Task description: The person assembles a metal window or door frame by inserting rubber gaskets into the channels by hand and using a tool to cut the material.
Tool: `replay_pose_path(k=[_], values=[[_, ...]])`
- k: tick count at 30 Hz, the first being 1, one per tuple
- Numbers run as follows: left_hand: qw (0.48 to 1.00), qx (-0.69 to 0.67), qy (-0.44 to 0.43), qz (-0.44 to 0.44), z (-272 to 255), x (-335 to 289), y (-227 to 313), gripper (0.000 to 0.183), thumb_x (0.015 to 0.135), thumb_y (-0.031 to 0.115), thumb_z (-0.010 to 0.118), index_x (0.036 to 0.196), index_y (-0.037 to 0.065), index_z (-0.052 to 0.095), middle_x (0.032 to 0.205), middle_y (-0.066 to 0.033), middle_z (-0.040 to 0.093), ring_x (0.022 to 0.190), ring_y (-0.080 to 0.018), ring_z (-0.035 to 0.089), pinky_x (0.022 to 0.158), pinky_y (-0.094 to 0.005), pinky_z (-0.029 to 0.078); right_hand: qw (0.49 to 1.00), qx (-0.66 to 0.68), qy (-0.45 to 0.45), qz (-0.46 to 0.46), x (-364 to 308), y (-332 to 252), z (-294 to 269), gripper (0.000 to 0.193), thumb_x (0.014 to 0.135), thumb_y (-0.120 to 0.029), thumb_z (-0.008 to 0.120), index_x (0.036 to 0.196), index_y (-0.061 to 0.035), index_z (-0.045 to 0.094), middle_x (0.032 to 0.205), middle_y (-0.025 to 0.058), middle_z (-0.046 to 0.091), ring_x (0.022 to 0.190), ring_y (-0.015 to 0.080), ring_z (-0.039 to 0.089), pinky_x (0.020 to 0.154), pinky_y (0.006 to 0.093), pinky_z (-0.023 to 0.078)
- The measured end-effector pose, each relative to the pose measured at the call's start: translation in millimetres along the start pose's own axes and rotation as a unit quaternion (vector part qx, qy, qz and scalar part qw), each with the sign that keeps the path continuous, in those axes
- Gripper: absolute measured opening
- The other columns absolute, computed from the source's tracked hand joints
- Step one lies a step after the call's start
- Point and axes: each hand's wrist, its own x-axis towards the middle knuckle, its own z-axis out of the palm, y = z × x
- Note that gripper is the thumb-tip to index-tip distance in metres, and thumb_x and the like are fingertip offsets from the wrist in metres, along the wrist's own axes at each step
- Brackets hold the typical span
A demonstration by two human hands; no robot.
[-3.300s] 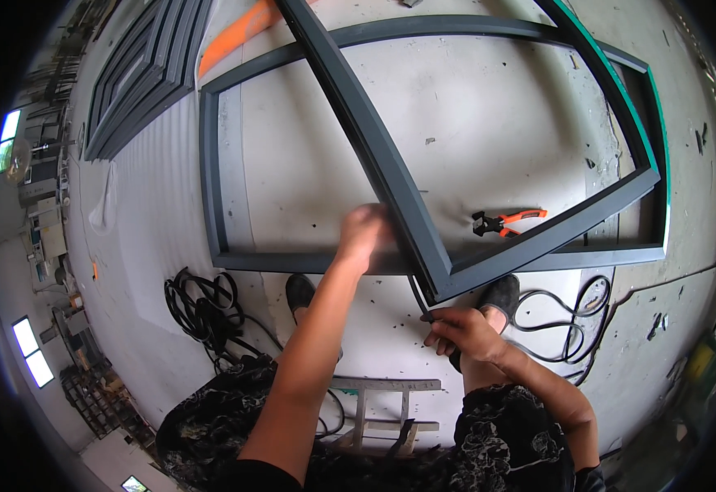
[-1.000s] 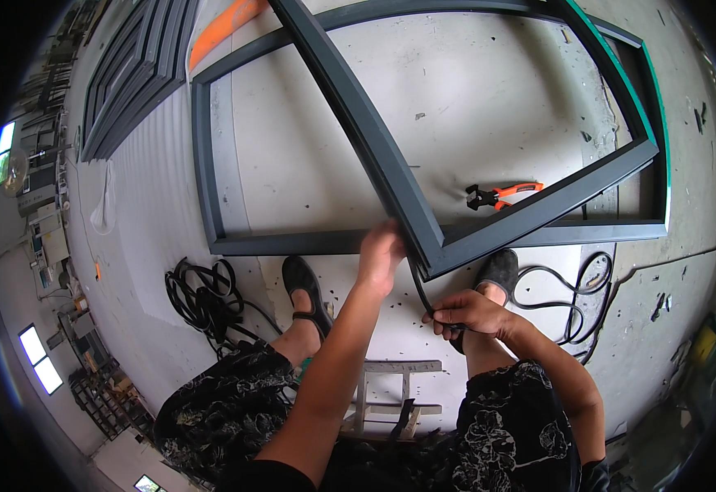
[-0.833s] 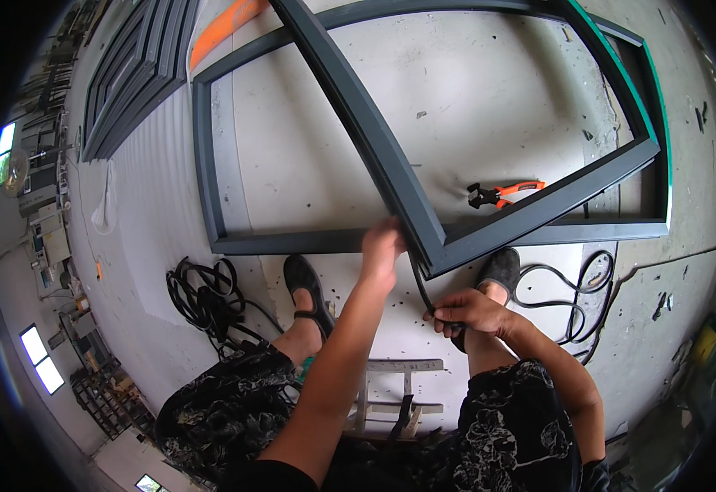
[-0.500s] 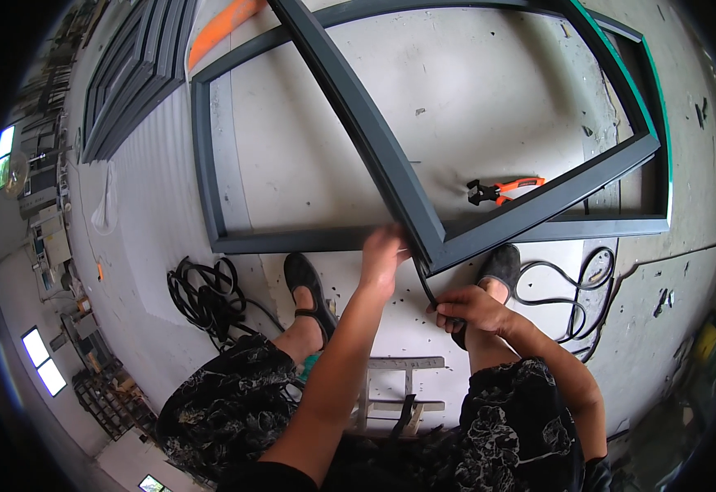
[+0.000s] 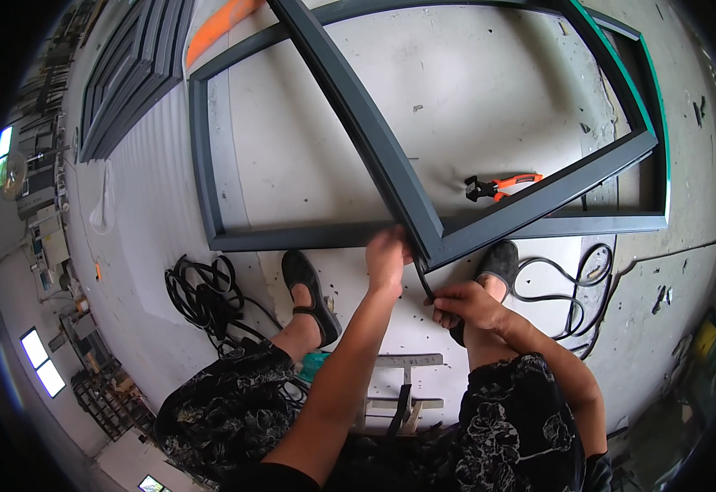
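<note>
A dark grey metal window frame (image 5: 358, 123) is tilted up with its near corner in front of me. My left hand (image 5: 388, 256) presses on the frame's edge just left of that corner. A thin black rubber strip (image 5: 424, 283) runs from the corner down to my right hand (image 5: 464, 305), which pinches it. The strip trails on to a loose black loop (image 5: 567, 283) on the floor at the right. A second grey frame (image 5: 206, 176) lies flat on the concrete floor beneath the tilted one.
Orange-handled pliers (image 5: 501, 184) lie on the floor inside the frames. A bundle of black rubber strip (image 5: 202, 291) lies at the left, by my left shoe (image 5: 309, 283). More grey frames (image 5: 124, 74) are stacked at the far left. I sit on a small stool (image 5: 399, 398).
My left hand has slid along the frame edge toward the near corner and now presses close beside it. My right hand keeps its pinch on the strip, nearly in place.
</note>
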Motion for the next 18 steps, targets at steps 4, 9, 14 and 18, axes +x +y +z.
replay_pose_path(k=[4, 9, 14, 18], values=[[0.999, -0.039, 0.016, 0.017, 7, -11, -1, 0.025, 0.092, 0.027, 0.054, 0.098, 0.003, 0.057, 0.079, -0.0035, 0.061, 0.069, -0.0109, 0.058, 0.066, -0.0270, 0.049, 1.000, -0.007, 0.010, 0.008, -1, -4, 2, 0.025, 0.092, -0.017, 0.052, 0.104, 0.0032, 0.058, 0.079, 0.0058, 0.065, 0.065, 0.0099, 0.061, 0.057, 0.0213, 0.049], [1.000, -0.012, -0.008, 0.022, -1, -6, -13, 0.024, 0.092, 0.026, 0.054, 0.098, 0.003, 0.057, 0.082, -0.0038, 0.061, 0.071, -0.0114, 0.059, 0.067, -0.0272, 0.050, 1.000, -0.008, 0.013, -0.007, 1, 2, 3, 0.025, 0.092, -0.017, 0.052, 0.104, 0.0036, 0.058, 0.079, 0.0059, 0.065, 0.065, 0.0099, 0.061, 0.057, 0.0215, 0.049], [0.996, -0.083, -0.009, 0.014, 5, -21, -9, 0.023, 0.091, 0.024, 0.055, 0.098, 0.002, 0.057, 0.087, -0.0047, 0.061, 0.075, -0.0129, 0.060, 0.069, -0.0275, 0.050, 1.000, -0.003, 0.012, -0.013, 2, 5, 2, 0.025, 0.092, -0.017, 0.052, 0.105, 0.0042, 0.058, 0.079, 0.0061, 0.065, 0.065, 0.0098, 0.061, 0.057, 0.0217, 0.049], [0.998, -0.036, -0.034, 0.036, 0, -17, -22, 0.022, 0.090, 0.022, 0.057, 0.099, 0.002, 0.057, 0.089, -0.0039, 0.061, 0.078, -0.0117, 0.059, 0.068, -0.0268, 0.050, 0.999, -0.009, 0.034, -0.011, 4, 6, 2, 0.025, 0.092, -0.016, 0.052, 0.105, 0.0046, 0.058, 0.079, 0.0066, 0.065, 0.064, 0.0103, 0.061, 0.056, 0.0217, 0.049]])
